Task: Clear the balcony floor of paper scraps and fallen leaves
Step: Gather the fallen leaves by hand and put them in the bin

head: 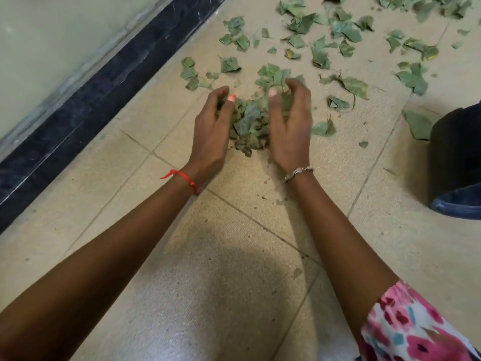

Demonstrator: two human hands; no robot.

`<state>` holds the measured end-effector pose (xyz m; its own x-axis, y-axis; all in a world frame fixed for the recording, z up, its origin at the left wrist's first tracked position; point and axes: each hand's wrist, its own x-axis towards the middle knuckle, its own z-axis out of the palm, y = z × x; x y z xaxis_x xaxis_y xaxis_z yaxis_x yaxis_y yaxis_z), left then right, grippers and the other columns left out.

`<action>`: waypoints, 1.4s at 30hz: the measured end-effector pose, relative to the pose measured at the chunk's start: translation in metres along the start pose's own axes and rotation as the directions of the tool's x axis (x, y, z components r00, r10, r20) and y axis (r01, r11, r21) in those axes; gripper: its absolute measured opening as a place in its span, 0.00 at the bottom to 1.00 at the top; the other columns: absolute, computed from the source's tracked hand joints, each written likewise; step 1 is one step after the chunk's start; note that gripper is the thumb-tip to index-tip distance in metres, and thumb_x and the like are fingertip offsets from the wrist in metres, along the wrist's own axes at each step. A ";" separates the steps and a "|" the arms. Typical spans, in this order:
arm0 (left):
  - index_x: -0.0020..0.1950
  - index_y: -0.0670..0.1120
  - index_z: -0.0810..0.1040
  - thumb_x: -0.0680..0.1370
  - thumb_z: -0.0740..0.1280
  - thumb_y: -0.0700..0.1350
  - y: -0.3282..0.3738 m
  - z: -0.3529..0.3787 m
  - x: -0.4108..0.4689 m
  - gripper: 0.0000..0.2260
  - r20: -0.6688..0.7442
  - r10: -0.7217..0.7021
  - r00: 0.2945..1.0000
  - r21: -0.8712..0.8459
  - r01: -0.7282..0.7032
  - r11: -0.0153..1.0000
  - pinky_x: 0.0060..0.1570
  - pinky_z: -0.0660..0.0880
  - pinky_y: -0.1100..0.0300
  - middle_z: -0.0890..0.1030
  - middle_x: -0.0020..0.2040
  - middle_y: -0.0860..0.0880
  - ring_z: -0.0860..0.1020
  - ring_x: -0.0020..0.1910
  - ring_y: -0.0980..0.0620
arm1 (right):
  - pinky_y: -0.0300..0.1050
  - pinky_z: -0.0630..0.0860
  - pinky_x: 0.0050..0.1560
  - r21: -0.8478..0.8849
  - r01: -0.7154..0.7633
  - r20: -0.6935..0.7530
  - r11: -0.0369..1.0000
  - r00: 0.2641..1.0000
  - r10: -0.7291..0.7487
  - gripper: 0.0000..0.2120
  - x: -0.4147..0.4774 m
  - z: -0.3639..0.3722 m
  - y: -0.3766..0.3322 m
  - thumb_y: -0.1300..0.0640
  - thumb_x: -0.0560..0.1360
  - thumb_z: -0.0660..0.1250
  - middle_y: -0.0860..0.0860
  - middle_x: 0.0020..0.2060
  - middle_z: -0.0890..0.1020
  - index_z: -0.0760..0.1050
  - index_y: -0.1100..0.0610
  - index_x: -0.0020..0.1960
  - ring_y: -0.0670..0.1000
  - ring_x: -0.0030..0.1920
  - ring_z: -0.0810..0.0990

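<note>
A heap of dry green leaves (250,123) lies on the beige tiled floor (221,269) between my two hands. My left hand (212,136) cups the heap's left side, its fingers curled into the leaves. My right hand (291,126) cups the right side the same way, fingers bent over the top of the heap. Many more loose leaves (346,29) are scattered across the tiles beyond and to the right. No paper scraps show.
A black bin (455,162) with a dark blue rim lies on its side at the right edge, a large leaf (419,123) just beside it. A dark skirting strip (86,95) runs along the pale wall on the left.
</note>
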<state>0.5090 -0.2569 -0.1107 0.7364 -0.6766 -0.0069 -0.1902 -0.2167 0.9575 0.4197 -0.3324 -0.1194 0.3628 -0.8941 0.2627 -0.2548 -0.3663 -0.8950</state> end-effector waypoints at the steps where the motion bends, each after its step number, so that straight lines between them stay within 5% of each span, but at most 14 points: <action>1: 0.68 0.43 0.70 0.79 0.57 0.53 0.000 0.003 0.000 0.21 -0.005 -0.003 1.000 -0.026 0.003 1.000 0.66 0.70 0.54 0.74 0.65 0.46 0.73 0.64 0.52 | 0.35 0.71 0.56 0.089 -0.054 -0.043 0.995 0.997 0.058 0.21 0.002 -0.002 0.001 0.49 0.78 0.56 0.55 0.61 0.74 0.68 0.62 0.64 0.46 0.58 0.72; 5: 0.69 0.41 0.69 0.83 0.55 0.48 -0.001 0.007 -0.004 0.18 -0.008 0.041 0.999 0.050 -0.040 0.998 0.59 0.69 0.73 0.74 0.66 0.45 0.72 0.62 0.55 | 0.40 0.68 0.65 0.300 -0.183 0.126 0.936 0.980 0.151 0.20 0.001 -0.017 0.000 0.51 0.76 0.60 0.50 0.62 0.72 0.68 0.60 0.64 0.45 0.64 0.69; 7: 0.69 0.40 0.69 0.83 0.55 0.48 -0.001 0.006 -0.003 0.18 0.002 0.058 0.998 0.063 -0.058 0.996 0.58 0.69 0.74 0.74 0.65 0.46 0.72 0.62 0.55 | 0.37 0.66 0.66 0.289 -0.190 0.257 0.938 0.960 0.115 0.24 -0.012 -0.036 -0.006 0.50 0.75 0.61 0.46 0.65 0.68 0.65 0.58 0.68 0.41 0.66 0.66; 9: 0.69 0.42 0.69 0.81 0.56 0.50 -0.001 0.005 -0.004 0.20 0.028 0.073 0.997 0.065 -0.074 0.995 0.60 0.70 0.69 0.75 0.64 0.48 0.73 0.62 0.56 | 0.35 0.65 0.66 0.151 -0.152 0.340 0.977 0.936 0.093 0.28 -0.039 -0.058 -0.010 0.47 0.75 0.62 0.44 0.68 0.65 0.61 0.55 0.71 0.39 0.67 0.64; 14: 0.68 0.44 0.70 0.79 0.57 0.53 -0.006 0.003 -0.004 0.21 0.064 0.072 0.995 0.072 -0.077 0.994 0.61 0.69 0.68 0.74 0.64 0.49 0.72 0.63 0.57 | 0.53 0.58 0.74 -0.210 -0.090 0.356 0.974 0.920 0.162 0.38 -0.120 -0.101 -0.014 0.35 0.72 0.58 0.47 0.75 0.55 0.50 0.50 0.75 0.45 0.75 0.52; 18: 0.69 0.44 0.70 0.81 0.58 0.50 -0.007 0.002 -0.007 0.18 0.093 0.054 0.994 0.055 -0.059 0.997 0.59 0.68 0.73 0.74 0.63 0.51 0.72 0.61 0.59 | 0.47 0.43 0.75 -0.594 -0.068 0.270 0.801 0.922 0.279 0.47 -0.183 -0.110 -0.026 0.26 0.69 0.49 0.51 0.76 0.46 0.42 0.55 0.76 0.47 0.76 0.41; 21: 0.68 0.43 0.70 0.81 0.58 0.48 -0.006 -0.001 -0.011 0.17 0.111 0.054 0.992 0.069 -0.062 0.996 0.57 0.68 0.74 0.74 0.63 0.50 0.72 0.61 0.57 | 0.52 0.44 0.74 -0.754 -0.059 0.217 0.654 0.918 0.333 0.51 -0.213 -0.101 -0.028 0.24 0.69 0.46 0.59 0.75 0.52 0.49 0.64 0.75 0.54 0.76 0.47; 27: 0.70 0.45 0.68 0.82 0.58 0.48 -0.004 -0.003 -0.017 0.17 0.138 0.072 0.988 0.148 -0.092 0.985 0.60 0.68 0.65 0.74 0.64 0.49 0.71 0.63 0.54 | 0.54 0.41 0.73 -0.741 -0.054 0.127 0.669 0.968 0.218 0.46 -0.170 -0.058 -0.024 0.29 0.73 0.45 0.59 0.75 0.51 0.47 0.64 0.76 0.54 0.76 0.46; 35: 0.72 0.44 0.64 0.81 0.58 0.50 -0.005 -0.001 -0.010 0.21 0.091 0.090 0.992 0.127 -0.101 0.987 0.69 0.66 0.50 0.68 0.70 0.48 0.67 0.67 0.53 | 0.55 0.36 0.74 -0.744 0.070 0.236 0.665 0.958 0.164 0.39 -0.058 -0.015 -0.009 0.34 0.77 0.44 0.55 0.76 0.39 0.33 0.57 0.75 0.53 0.75 0.37; 39: 0.74 0.41 0.60 0.81 0.57 0.52 -0.011 0.004 0.022 0.25 0.009 0.188 0.982 0.401 -0.176 0.899 0.76 0.49 0.52 0.57 0.76 0.43 0.53 0.76 0.47 | 0.55 0.37 0.73 -0.733 0.159 0.287 0.661 0.954 0.089 0.43 -0.002 -0.004 0.003 0.30 0.73 0.48 0.55 0.76 0.40 0.35 0.53 0.75 0.53 0.75 0.38; 42: 0.76 0.42 0.55 0.81 0.56 0.54 -0.012 0.010 0.054 0.27 -0.125 0.153 0.980 0.584 -0.052 0.810 0.73 0.38 0.52 0.49 0.78 0.41 0.43 0.77 0.45 | 0.54 0.39 0.73 -0.702 0.229 0.329 0.674 0.944 0.022 0.45 0.021 0.002 0.007 0.28 0.71 0.51 0.57 0.76 0.43 0.38 0.53 0.76 0.54 0.76 0.41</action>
<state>0.5445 -0.2974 -0.1250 0.7739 -0.6083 0.1759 -0.5715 -0.5514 0.6077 0.4278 -0.3536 -0.1209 0.6315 -0.7676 0.1097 -0.7182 -0.6324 -0.2904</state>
